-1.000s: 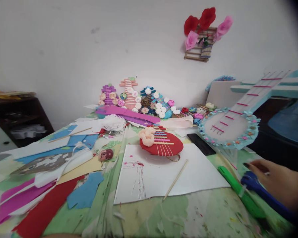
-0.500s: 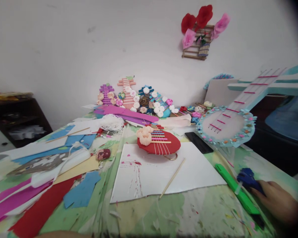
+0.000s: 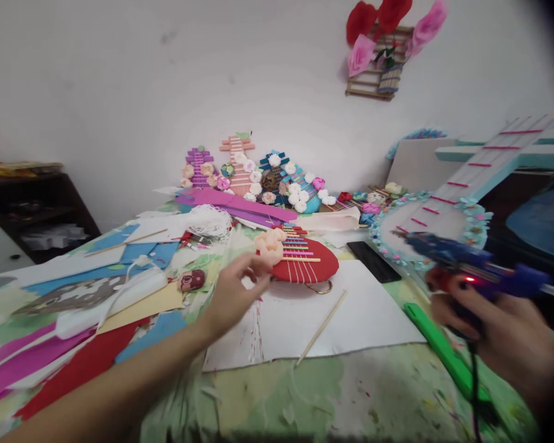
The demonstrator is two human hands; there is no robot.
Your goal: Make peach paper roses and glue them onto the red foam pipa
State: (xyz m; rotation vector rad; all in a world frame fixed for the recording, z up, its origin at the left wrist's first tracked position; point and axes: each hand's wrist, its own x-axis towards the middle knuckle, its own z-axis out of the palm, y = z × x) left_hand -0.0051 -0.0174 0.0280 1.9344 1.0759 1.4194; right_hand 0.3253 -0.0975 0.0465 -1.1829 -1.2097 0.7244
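Observation:
My left hand (image 3: 234, 294) reaches to the left edge of a red oval craft piece (image 3: 321, 261), thumb and fingers apart, nothing seen between them. Peach flowers (image 3: 269, 244), coloured sticks and pale strings sit on the piece, which lies on a white sheet (image 3: 360, 320). Raised at the right, my right hand (image 3: 493, 326) is wrapped round the grip of a blue glue gun (image 3: 480, 264). A red light glows on the gun, its nozzle points left and a cord hangs below. A thin wooden stick (image 3: 322, 327) rests on the sheet.
A green cutter (image 3: 443, 351) and a black phone-like slab (image 3: 373, 261) lie right of the sheet. Coloured paper (image 3: 83, 369) and a white power strip (image 3: 115, 301) are at the left. Small decorated instruments (image 3: 237, 169) stand by the wall; a large one (image 3: 434, 227) leans at the right.
My left hand has come in from the bottom left to the red piece. My right hand has lifted the glue gun off the table, with its nozzle now pointing left.

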